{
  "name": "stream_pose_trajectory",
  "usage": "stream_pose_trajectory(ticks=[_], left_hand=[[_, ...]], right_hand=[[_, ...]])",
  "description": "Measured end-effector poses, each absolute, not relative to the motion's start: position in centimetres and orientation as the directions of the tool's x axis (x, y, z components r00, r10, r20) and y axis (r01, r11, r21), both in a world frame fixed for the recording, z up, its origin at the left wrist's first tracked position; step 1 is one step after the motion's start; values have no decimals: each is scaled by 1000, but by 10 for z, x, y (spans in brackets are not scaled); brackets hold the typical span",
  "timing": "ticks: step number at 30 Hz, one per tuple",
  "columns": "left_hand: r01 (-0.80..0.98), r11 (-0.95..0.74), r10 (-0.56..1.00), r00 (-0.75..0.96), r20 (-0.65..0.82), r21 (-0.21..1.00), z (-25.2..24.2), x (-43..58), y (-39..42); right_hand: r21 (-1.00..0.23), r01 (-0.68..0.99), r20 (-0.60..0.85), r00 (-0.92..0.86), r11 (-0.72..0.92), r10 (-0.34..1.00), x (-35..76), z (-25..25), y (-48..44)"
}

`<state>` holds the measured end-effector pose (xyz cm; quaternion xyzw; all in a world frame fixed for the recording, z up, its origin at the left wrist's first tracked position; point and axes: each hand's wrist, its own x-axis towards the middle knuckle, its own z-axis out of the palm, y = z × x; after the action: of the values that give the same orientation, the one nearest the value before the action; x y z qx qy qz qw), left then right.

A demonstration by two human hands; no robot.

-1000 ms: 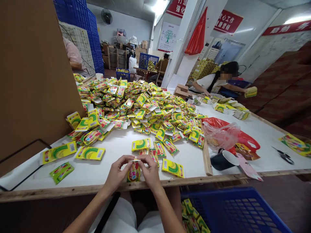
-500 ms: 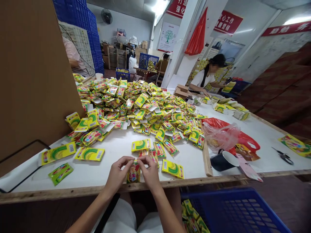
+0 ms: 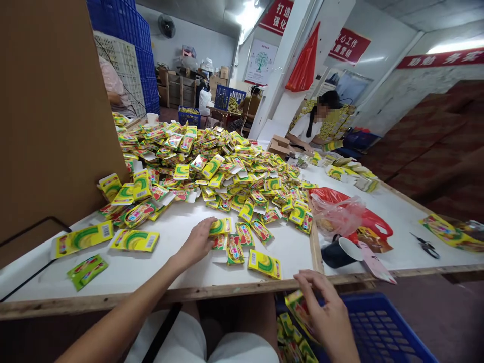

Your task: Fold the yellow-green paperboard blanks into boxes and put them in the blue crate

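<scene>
My left hand (image 3: 197,243) reaches out over the white table (image 3: 159,257) and rests its fingers on a flat yellow-green carton (image 3: 221,226) at the near edge of a big pile of such cartons (image 3: 212,169). My right hand (image 3: 325,311) is down over the blue crate (image 3: 381,333) to my right, fingers spread, with a small folded carton (image 3: 298,308) just beneath its fingertips; it does not seem to grip it. More loose cartons (image 3: 263,263) lie near the table's front edge.
A brown cardboard sheet (image 3: 49,111) stands at the left. A red plastic bag (image 3: 351,214), a black cup (image 3: 336,252) and scissors (image 3: 425,245) lie on the right part of the table. A co-worker (image 3: 313,126) sits at the far side; another person (image 3: 111,88) is behind the cardboard.
Both hands were together folding one carton at the table edge. Now the right hand has swung down to the blue crate with it, and the left has reached forward to the pile.
</scene>
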<state>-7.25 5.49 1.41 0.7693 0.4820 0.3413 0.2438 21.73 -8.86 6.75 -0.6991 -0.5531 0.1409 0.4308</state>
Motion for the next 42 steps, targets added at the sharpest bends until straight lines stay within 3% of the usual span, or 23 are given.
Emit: stream_pose_trajectory(ticks=[4, 7, 12, 17, 24, 27, 32, 38, 42], left_hand=[[590, -405, 911, 322, 256, 698, 14, -66, 82], [564, -361, 931, 266, 251, 742, 17, -73, 74], [65, -204, 954, 237, 183, 977, 18, -90, 18], [-32, -71, 943, 324, 78, 997, 13, -97, -21], [19, -31, 924, 382, 22, 999, 7, -111, -18], [83, -46, 919, 394, 10, 995, 9, -116, -15], [205, -163, 965, 239, 112, 965, 8, -116, -9], [45, -160, 983, 98, 155, 986, 5, -106, -11], [161, -191, 979, 103, 176, 968, 8, -105, -15]], right_hand=[[-810, 582, 175, 352, -68, 920, 214, 60, -95], [-876, 482, 147, 285, -9, 947, 177, 45, -82], [-948, 266, 228, 183, 175, 956, 109, 26, -48], [-973, 3, 230, 6, 230, 973, 69, 5, -23], [-977, -7, 214, -24, 214, 977, 61, -14, -12], [-972, 68, 220, -82, 226, 972, 59, -10, -7], [-944, 196, 236, -165, 266, 958, 50, 2, 1], [-959, 141, 239, -59, 245, 969, 48, 2, -1], [-932, 212, 270, -135, 294, 953, 49, 8, -6]])
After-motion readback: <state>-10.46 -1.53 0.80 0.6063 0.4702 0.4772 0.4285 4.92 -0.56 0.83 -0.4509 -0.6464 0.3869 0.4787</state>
